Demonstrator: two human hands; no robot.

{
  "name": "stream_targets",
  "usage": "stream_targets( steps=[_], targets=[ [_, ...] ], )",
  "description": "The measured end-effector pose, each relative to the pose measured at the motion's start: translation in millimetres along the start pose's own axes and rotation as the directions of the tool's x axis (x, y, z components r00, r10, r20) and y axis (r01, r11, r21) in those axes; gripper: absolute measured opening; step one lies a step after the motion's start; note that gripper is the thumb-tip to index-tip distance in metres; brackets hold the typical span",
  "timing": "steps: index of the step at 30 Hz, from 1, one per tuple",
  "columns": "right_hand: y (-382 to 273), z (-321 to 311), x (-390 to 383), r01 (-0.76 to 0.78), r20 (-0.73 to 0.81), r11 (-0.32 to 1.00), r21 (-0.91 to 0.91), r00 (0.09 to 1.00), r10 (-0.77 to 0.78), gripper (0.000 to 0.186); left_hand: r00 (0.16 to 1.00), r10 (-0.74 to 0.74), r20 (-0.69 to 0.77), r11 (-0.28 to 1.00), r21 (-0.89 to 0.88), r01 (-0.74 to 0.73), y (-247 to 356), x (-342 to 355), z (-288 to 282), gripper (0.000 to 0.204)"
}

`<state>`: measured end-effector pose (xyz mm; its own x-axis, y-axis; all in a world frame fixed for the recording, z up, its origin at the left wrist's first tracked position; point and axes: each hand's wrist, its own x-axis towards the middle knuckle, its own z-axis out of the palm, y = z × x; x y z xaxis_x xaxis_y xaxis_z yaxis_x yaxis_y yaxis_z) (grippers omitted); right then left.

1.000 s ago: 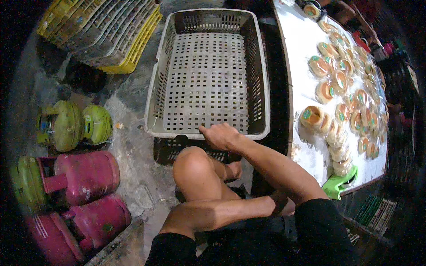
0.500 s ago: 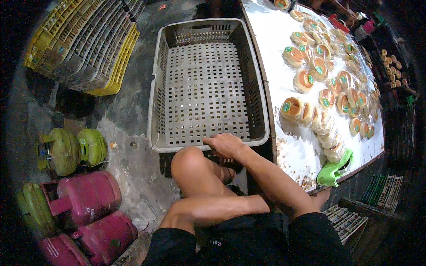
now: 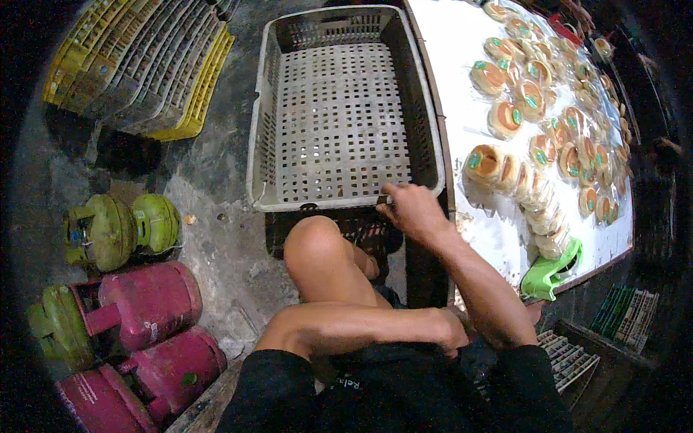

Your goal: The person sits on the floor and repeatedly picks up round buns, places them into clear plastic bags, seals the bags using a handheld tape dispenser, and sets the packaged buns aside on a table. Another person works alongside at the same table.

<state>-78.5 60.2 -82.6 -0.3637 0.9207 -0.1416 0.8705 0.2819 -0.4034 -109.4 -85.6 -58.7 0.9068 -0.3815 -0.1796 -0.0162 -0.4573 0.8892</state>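
Note:
A grey perforated plastic crate [image 3: 343,123], holding nothing, stands in front of me beside the white tabletop. My right hand [image 3: 417,211] is at the right part of its near rim, thumb and fingers closed around the edge. Across my lap lies my left arm, and my left hand [image 3: 449,330] rests by my right elbow, its fingers largely hidden. On the tabletop, nearest my right forearm, a curved row of wrapped round buns [image 3: 516,180] runs toward a green plastic tape dispenser [image 3: 552,273].
Many more wrapped buns [image 3: 530,97] spread over the white table [image 3: 465,238]. At far left stand stacked yellow and grey crates [image 3: 144,65]. Green gas cylinders [image 3: 112,231] and pink ones [image 3: 151,303] occupy the left floor. Slatted crates [image 3: 567,361] lie low at right.
My right hand has shifted right along the crate's near rim. The crate now sits higher in the picture, slightly farther from my knee; the whole view has also shifted a little.

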Motion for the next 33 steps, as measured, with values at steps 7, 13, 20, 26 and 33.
stream_targets(
  steps=[7, 13, 20, 26, 33],
  targets=[
    [93, -155, -116, -0.119, -0.643, 0.867, 0.483, 0.624, 0.444, 0.035, 0.679, -0.145, -0.72, 0.986, -0.049, 0.159, 2, -54, -153, 0.052],
    [209, -171, -191, -0.375, -0.598, 0.791, 0.483, 0.519, 0.611, 0.043, 0.268, -0.252, -0.93, 0.725, 0.001, 0.688, -36, -33, -249, 0.055],
    [342, -160, -109, -0.852, -0.027, 0.469, 0.234, 0.476, 0.879, 0.083, 0.317, -0.45, -0.835, 0.702, -0.111, 0.704, -40, 6, -247, 0.061],
    [338, -147, -70, -0.562, -0.37, 0.464, 0.685, 0.28, 0.886, 0.066, 0.246, -0.447, -0.86, 0.748, -0.209, 0.63, -24, 9, -258, 0.06],
    [146, -136, -154, -0.016, -0.548, 0.623, 0.782, 0.458, 0.699, 0.071, 0.195, -0.643, -0.74, 0.706, -0.672, -0.223, -16, 38, -246, 0.051]
  ],
)
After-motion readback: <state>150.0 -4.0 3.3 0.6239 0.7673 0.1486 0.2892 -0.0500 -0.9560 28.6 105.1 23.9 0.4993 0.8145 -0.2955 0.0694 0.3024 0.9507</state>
